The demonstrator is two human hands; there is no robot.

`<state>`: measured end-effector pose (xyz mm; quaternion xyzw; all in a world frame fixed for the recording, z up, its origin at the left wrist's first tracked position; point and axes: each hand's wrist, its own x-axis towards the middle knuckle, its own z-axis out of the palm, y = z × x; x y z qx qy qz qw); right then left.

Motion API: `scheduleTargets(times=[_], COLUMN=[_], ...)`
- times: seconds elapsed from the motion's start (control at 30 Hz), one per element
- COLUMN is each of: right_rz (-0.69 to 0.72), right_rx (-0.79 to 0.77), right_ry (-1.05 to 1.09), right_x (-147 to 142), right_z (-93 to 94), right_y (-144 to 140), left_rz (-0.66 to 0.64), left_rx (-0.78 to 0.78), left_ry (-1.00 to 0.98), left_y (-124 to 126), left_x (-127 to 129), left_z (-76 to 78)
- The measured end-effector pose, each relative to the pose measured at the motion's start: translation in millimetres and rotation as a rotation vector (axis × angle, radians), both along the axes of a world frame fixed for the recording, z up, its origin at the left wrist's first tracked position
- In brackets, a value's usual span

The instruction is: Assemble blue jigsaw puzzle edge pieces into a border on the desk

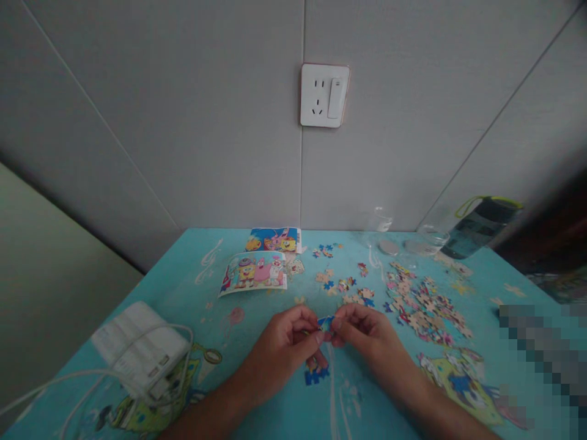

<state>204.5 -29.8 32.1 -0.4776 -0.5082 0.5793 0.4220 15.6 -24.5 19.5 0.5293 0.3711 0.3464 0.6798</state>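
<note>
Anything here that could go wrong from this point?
Possibly three things. The small blue puzzle piece, pinched between the left hand and right hand, might slip. The blue pieces just below the left fingers could get nudged. And the white cable looping near the left forearm might snag it.

Looks from head height, near side of table (284, 421), forward and down over it, fairly close; faces wall (206, 122) beyond it.

No legible text anywhere in view, the white box (147, 349) included.
</note>
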Motion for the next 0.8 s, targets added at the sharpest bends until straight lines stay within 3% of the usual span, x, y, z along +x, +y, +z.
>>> scheduleTargets(times=[0.33,0.8], right_rz=[0.031,0.04], right_rx=[0.05,0.166], right_ry=[-0.121,-0.3], right_x=[1.8,4.7], right_z=[-4.4,-1.7], right_y=[-3.5,-2.4], left_rz=[0.097,0.061], left_rx=[0.078,0.064], left_ry=[0.048,0.121], left_y=[3.3,3.3], left_x=[-5.6,-5.8], left_z=[5.6,5.3])
